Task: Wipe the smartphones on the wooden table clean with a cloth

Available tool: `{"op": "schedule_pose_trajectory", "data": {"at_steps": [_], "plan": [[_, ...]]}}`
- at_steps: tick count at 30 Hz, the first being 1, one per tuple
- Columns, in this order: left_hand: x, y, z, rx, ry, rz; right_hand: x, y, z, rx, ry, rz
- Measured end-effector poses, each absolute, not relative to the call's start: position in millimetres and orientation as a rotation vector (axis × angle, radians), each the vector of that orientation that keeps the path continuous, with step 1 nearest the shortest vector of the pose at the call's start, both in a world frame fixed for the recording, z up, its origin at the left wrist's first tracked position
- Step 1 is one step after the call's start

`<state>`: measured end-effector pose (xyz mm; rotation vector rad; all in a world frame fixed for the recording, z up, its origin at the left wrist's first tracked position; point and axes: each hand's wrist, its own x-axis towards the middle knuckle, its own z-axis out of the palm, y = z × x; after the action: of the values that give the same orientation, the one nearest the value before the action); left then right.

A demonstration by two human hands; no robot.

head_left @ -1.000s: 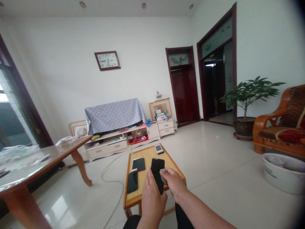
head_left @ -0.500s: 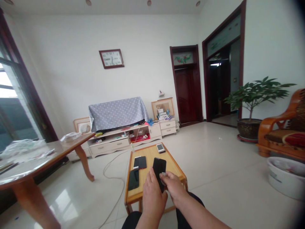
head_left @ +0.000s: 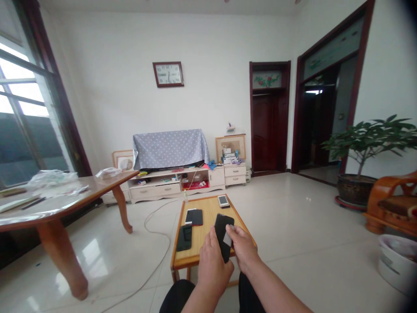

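My left hand [head_left: 213, 265] is closed around a black smartphone [head_left: 222, 228], holding it tilted above the near part of a small wooden table [head_left: 208, 204]. In my right hand [head_left: 243, 245] a small grey-white piece [head_left: 227, 239], like a cloth or wipe, is pinched and lies against the phone's dark face. What it is made of I cannot make out. On the table, left of my hands, lies another black phone [head_left: 184, 238]. Behind that a dark phone [head_left: 196, 217] overlaps a white phone [head_left: 189, 216]. Near the far right corner sits a white-framed phone [head_left: 223, 200].
A small bottle [head_left: 185, 195] stands at the table's far left corner. A larger wooden table [head_left: 107, 184] with plastic bags is at left. A cable [head_left: 169, 243] runs over the floor. To the right are a white bucket [head_left: 395, 265], a wooden chair [head_left: 378, 208] and a potted plant [head_left: 356, 187].
My right hand and the grey-white piece have moved up along the phone, and more of the piece shows. The camera view has turned slightly left.
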<state>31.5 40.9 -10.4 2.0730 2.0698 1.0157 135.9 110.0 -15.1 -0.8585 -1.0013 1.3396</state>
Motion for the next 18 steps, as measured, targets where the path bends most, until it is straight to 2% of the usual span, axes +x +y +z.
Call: {"op": "schedule_pose_trajectory", "data": {"at_steps": [5,11,18], "plan": [[31.4,34.9,-6.3,2.050,2.080,1.022,137.9,128.2,9.5,-0.893,-1.085,1.123],[18.2,32.3,-3.9,1.969,2.091,1.066,119.8,112.5,-0.8,-1.002,-1.447,0.696],[2.9,27.9,-6.0,1.935,2.144,1.133,112.8,132.0,11.9,-0.911,-1.512,0.857]]}}
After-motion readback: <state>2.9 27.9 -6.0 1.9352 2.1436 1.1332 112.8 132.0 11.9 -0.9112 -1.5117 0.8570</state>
